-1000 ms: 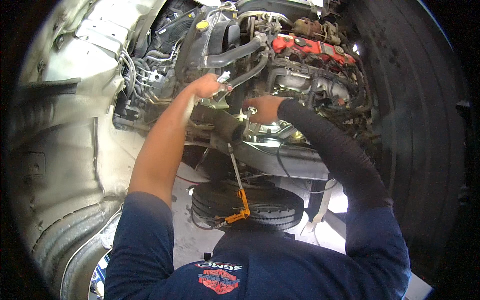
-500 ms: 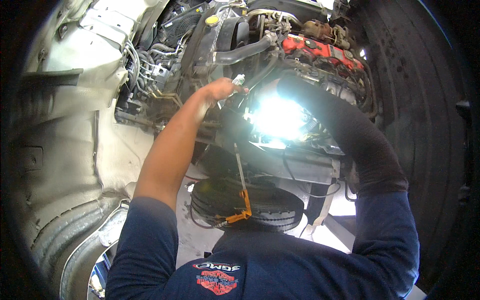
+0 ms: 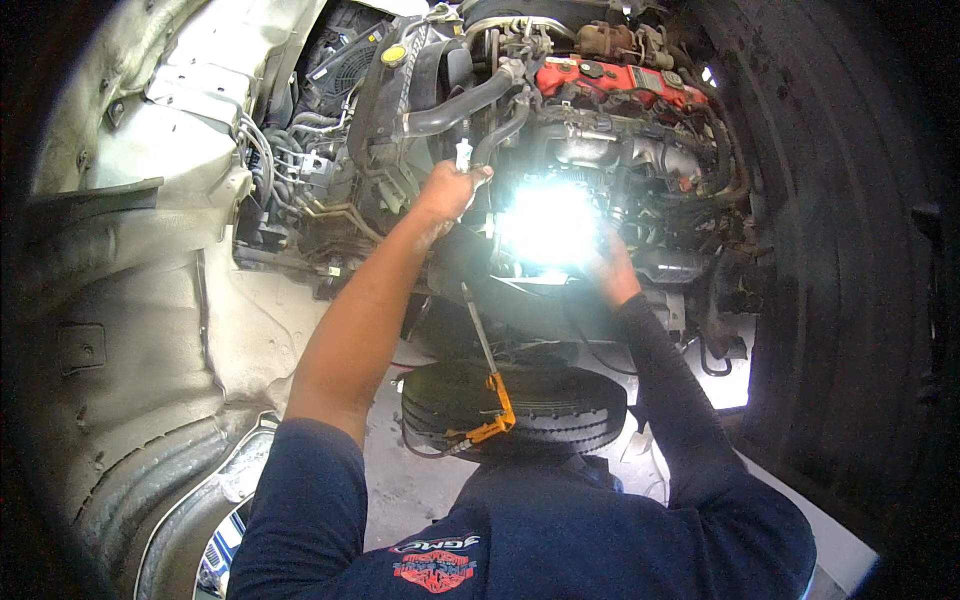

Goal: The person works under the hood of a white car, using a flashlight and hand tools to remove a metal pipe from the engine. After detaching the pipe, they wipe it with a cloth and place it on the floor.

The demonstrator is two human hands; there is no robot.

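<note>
My left hand (image 3: 452, 190) is closed around a slim silver-and-white tool (image 3: 464, 150) that points upward, beside black hoses (image 3: 460, 110) in the engine bay. My right hand (image 3: 615, 265), below a dark sleeve, is at a very bright light (image 3: 550, 225) in the lower middle of the engine; the glare hides its fingertips and what they grip. Above both hands is a red engine cover (image 3: 620, 82). Below them an orange air blow gun (image 3: 495, 410) with a long metal nozzle and attached hose lies over a tire (image 3: 580, 400).
A radiator (image 3: 390, 90) with a yellow cap and several pipes (image 3: 300, 150) stand at the upper left. A pale body panel (image 3: 150, 280) lines the left side, a dark panel (image 3: 820, 250) the right. A metal crossmember (image 3: 660, 310) runs below the engine.
My left hand has shifted rightward and the tool has turned more upright. My right hand has moved down and right. A bright glare appeared half a second ago and remains.
</note>
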